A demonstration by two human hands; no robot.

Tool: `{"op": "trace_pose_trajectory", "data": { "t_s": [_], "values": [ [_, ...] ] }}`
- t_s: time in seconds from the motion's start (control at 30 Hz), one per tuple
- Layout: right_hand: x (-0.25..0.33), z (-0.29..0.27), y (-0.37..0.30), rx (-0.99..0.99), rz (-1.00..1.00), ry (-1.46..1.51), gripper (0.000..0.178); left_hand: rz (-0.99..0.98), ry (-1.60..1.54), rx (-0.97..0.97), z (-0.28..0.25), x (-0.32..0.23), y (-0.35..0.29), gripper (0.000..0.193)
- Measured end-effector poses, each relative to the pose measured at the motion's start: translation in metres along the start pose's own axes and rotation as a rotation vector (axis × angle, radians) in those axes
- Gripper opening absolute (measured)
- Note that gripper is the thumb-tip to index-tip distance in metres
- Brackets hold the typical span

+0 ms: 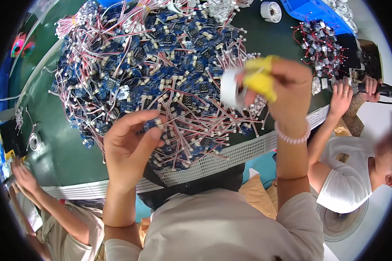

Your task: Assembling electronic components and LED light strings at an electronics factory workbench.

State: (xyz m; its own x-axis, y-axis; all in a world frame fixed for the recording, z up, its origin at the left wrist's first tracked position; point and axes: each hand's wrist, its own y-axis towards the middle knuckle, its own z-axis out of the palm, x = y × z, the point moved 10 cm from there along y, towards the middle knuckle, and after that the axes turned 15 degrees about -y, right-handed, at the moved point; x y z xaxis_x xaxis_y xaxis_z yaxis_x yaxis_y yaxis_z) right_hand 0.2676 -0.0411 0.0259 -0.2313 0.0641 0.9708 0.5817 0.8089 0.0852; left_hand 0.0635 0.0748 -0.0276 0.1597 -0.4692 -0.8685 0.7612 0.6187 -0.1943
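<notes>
My left hand [128, 143] is closed around a small blue circuit board with white connectors [153, 123], pinched between thumb and fingers at the near side of the pile. Yellow coverings [261, 80] wrap some fingers of my right hand [292, 87], which is smeared by motion. Those fingers grip a white round plastic housing [229, 88], its open side toward my hand. Under and beyond both hands spreads a big heap of blue circuit boards [178, 56] with white connectors and red, white and black leads [185, 126].
The green tabletop [56, 156] has a white mesh edging [244, 152]. Another white housing [271, 11] stands near a blue bin [320, 15]. Small parts with red wires [322, 48] lie at the right. Co-workers' hands [342, 98] [25, 176] are at both sides.
</notes>
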Motion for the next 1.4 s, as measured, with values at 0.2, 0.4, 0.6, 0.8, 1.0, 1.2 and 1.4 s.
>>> {"op": "trace_pose_trajectory", "data": {
  "t_s": [0.2, 0.4, 0.6, 0.8, 1.0, 1.2, 1.4],
  "values": [
    [-0.002, 0.069, -0.025, 0.091, -0.114, -0.199, 0.016, 0.087, 0.022, -0.049, 0.006, -0.001, 0.001, 0.027],
    [0.005, 0.085, -0.029, 0.068, -0.191, -0.327, 0.015, 0.116, 0.031, -0.028, 0.009, -0.003, 0.0, 0.018],
    [0.009, 0.091, -0.025, 0.123, -0.207, -0.38, 0.016, 0.245, 0.269, 0.033, 0.016, -0.016, 0.0, 0.017],
    [0.017, 0.094, -0.028, 0.121, -0.256, -0.532, 0.014, 0.359, 0.464, 0.05, 0.027, -0.027, -0.001, 0.015],
    [0.023, 0.095, -0.041, 0.002, -0.339, -0.556, 0.015, 0.33, 0.522, -0.092, 0.021, -0.026, -0.006, 0.016],
    [0.012, 0.088, -0.038, -0.049, -0.126, -0.32, 0.016, 0.56, 0.733, -0.077, 0.042, -0.038, -0.014, 0.012],
    [0.007, 0.078, -0.049, -0.21, 0.033, -0.075, 0.019, 0.692, 0.902, -0.038, 0.07, -0.049, -0.018, 0.013]
  ]
}}
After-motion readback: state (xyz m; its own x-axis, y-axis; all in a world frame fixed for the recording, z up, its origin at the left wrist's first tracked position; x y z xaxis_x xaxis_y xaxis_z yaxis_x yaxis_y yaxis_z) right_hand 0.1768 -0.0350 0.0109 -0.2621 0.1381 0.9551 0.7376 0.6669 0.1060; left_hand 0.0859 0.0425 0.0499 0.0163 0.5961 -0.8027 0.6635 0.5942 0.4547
